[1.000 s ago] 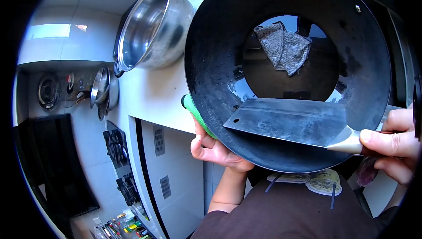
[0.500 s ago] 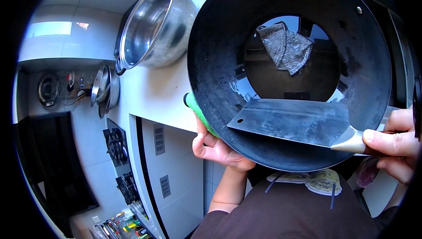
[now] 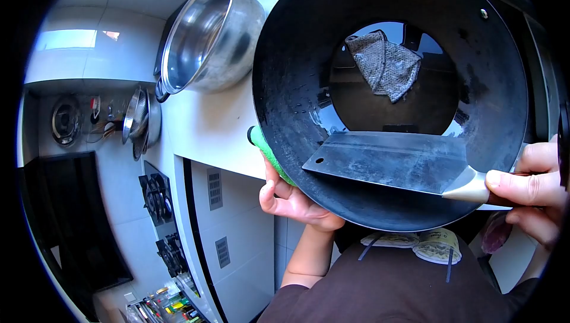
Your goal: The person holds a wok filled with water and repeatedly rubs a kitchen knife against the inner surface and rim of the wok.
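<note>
Left hand [image 3: 301, 206] palm up at wok's rim [image 3: 380, 229].

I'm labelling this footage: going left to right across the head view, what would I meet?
Metal pans, steel pot, left hand, gray cloth, right hand. Omitted for overlap: wok, cleaver.

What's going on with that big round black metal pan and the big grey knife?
A person's right hand grips the handle of a wide grey metal cleaver, a big kitchen knife, above the round black metal pan. Their left hand is at the pan's outer edge, beside a bright green cloth. Inside the pan, a crumpled grey textured cloth sits in shiny, dark-looking liquid. A shiny silver metal pot stands nearby.
</note>
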`<state>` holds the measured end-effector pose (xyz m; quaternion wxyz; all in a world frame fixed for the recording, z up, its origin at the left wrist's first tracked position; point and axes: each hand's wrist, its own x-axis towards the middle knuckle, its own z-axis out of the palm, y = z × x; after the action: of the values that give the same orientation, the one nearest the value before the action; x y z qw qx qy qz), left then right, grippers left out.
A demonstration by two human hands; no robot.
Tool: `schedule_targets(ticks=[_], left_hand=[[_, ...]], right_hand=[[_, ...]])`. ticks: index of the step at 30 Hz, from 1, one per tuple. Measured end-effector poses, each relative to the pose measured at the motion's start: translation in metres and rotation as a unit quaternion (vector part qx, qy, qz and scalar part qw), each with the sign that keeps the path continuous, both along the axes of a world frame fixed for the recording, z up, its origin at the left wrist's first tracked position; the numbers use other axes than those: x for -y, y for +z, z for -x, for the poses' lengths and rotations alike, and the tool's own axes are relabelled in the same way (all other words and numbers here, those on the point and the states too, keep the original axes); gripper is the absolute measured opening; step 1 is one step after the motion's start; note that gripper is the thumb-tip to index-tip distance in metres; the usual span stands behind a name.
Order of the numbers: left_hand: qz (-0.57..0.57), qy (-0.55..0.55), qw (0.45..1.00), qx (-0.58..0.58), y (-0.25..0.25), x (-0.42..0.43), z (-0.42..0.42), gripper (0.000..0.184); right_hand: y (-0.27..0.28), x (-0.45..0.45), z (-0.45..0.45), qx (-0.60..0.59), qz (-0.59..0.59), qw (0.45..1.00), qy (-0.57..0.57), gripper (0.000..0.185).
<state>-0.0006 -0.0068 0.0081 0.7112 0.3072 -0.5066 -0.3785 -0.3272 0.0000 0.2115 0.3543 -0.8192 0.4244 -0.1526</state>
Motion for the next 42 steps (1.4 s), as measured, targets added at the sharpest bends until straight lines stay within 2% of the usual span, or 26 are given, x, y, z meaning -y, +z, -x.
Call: schedule_targets(ticks=[1,2,4,5,8,10,11,13,17,19,20,22,23,25,26,28,29,30,31,35,36,38,39,40,41,42], left_hand=[[0.0,-0.021,0.999,-0.045,0.001,0.0,0.0,0.048],[0.001,-0.02,0.999,-0.045,0.0,0.0,0.0,0.048],[-0.003,0.053,0.997,0.059,-0.001,0.0,0.0,0.046],[-0.003,0.053,0.997,0.059,0.001,0.0,0.002,0.046],[0.005,0.081,0.991,0.109,0.006,0.001,0.009,0.045],[0.025,0.061,0.991,0.12,0.006,0.001,0.008,0.045],[0.025,0.062,0.991,0.12,0.004,0.001,0.005,0.045],[-0.008,0.039,0.998,0.039,-0.003,-0.001,0.0,0.044],[-0.022,0.033,0.999,-0.008,0.0,-0.001,0.003,0.044],[-0.006,-0.061,0.991,-0.12,0.003,-0.001,0.001,0.041],[-0.006,-0.06,0.991,-0.12,0.003,-0.001,0.002,0.041],[0.024,0.043,0.994,0.1,0.003,0.0,0.003,0.048],[0.024,0.044,0.994,0.1,0.002,0.0,0.003,0.048],[0.021,0.043,0.998,0.043,0.0,0.0,0.004,0.062],[0.021,0.042,0.998,0.043,0.001,0.0,0.007,0.062],[-0.01,0.018,0.989,-0.148,0.005,-0.001,0.011,0.074],[-0.01,0.018,0.989,-0.148,0.005,-0.001,0.011,0.074],[0.018,0.049,0.999,0.003,0.006,0.001,0.009,0.066],[0.045,0.078,0.984,0.154,0.007,0.001,0.007,0.058],[0.048,0.136,0.967,0.21,0.007,0.004,0.01,0.048],[0.008,0.112,0.983,0.147,0.005,0.004,0.007,0.046],[-0.021,0.079,0.994,0.07,0.004,0.003,0.005,0.044],[-0.011,0.07,0.996,0.057,0.005,0.004,0.006,0.045],[0.05,0.087,0.982,0.16,0.004,0.006,0.005,0.045],[0.068,0.06,0.984,0.155,0.007,0.007,0.005,0.064],[0.083,0.08,0.977,0.181,0.01,0.008,0.008,0.078]], right_hand=[[0.009,0.004,-0.004,-0.066,-0.032,0.997,0.013,0.053],[0.003,0.003,-0.002,-0.066,-0.031,0.997,0.014,0.053],[-0.012,0.0,0.004,0.089,0.038,0.995,0.024,0.053],[-0.012,0.001,0.004,0.088,0.038,0.995,0.024,0.053],[-0.008,0.0,0.005,0.079,0.028,0.996,0.019,0.053],[-0.002,0.002,0.003,-0.031,-0.007,0.999,0.022,0.052],[-0.005,0.001,0.003,-0.031,-0.006,0.999,0.023,0.052],[-0.013,-0.002,0.003,0.094,0.048,0.994,0.009,0.052],[-0.011,-0.002,0.001,0.103,0.051,0.993,-0.013,0.052],[-0.011,0.001,0.004,0.067,0.042,0.997,0.015,0.052],[-0.011,0.001,0.004,0.067,0.043,0.997,0.016,0.052],[-0.011,-0.001,0.002,0.092,0.034,0.995,0.002,0.052],[-0.011,-0.002,0.001,0.103,0.029,0.994,-0.006,0.052],[-0.025,-0.01,0.008,0.102,0.021,0.994,-0.02,0.052],[-0.027,-0.009,0.006,0.102,0.013,0.994,-0.035,0.051],[-0.015,-0.005,0.005,0.067,0.004,0.998,-0.019,0.051],[-0.01,-0.002,0.002,0.032,-0.006,0.999,-0.002,0.051],[-0.015,-0.004,0.006,0.032,-0.005,0.999,-0.001,0.051],[-0.025,-0.007,0.012,0.067,0.007,0.998,-0.004,0.051],[-0.035,-0.014,0.012,0.132,0.016,0.99,-0.038,0.051],[-0.025,-0.01,0.005,0.132,0.017,0.99,-0.037,0.051],[0.004,-0.001,-0.011,-0.041,0.027,0.999,0.01,0.049],[-0.001,-0.005,-0.012,-0.041,0.03,0.999,0.012,0.049],[-0.012,-0.013,-0.014,-0.026,0.092,0.995,-0.024,0.047],[-0.015,-0.018,-0.017,-0.01,0.155,0.986,-0.06,0.045],[-0.007,-0.021,-0.019,-0.115,0.174,0.977,-0.051,0.042]])
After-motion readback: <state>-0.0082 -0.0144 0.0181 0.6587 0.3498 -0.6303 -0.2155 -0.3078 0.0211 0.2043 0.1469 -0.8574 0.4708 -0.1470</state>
